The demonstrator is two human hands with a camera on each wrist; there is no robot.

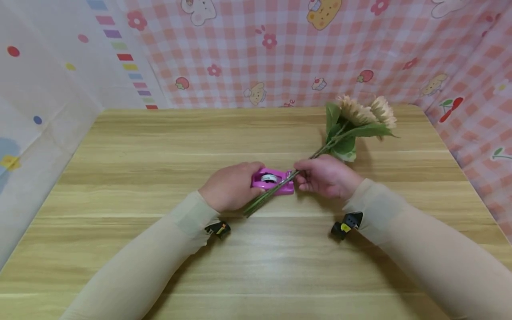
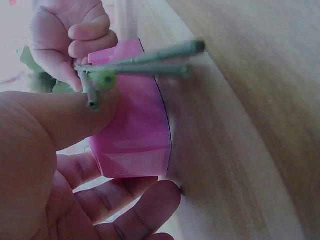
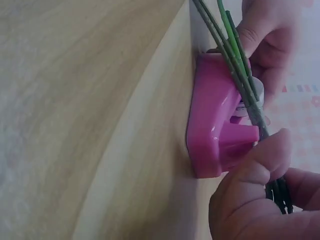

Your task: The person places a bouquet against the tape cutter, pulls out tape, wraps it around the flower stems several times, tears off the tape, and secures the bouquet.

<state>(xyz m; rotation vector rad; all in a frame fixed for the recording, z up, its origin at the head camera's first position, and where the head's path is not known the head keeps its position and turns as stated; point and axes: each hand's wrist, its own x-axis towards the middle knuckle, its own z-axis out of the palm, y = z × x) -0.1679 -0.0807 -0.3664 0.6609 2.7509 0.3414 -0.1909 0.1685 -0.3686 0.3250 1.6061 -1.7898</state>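
Beige sleeves (image 1: 140, 262) lead to the left hand (image 1: 231, 186) gripping a pink tape dispenser (image 3: 210, 115), the right hand (image 1: 331, 178) pinching flower stems (image 3: 257, 115).

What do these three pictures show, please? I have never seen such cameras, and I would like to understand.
There is no machine here: a person works bare-handed. The wide picture comes from a camera worn on the head. The two close pictures come from small black cameras, one on each wrist. On the wood-grained table sits a glossy pink tape dispenser with a white roll. The left hand grips it. The right hand pinches the slim green stems of some beige flowers; the stems pass over the dispenser.
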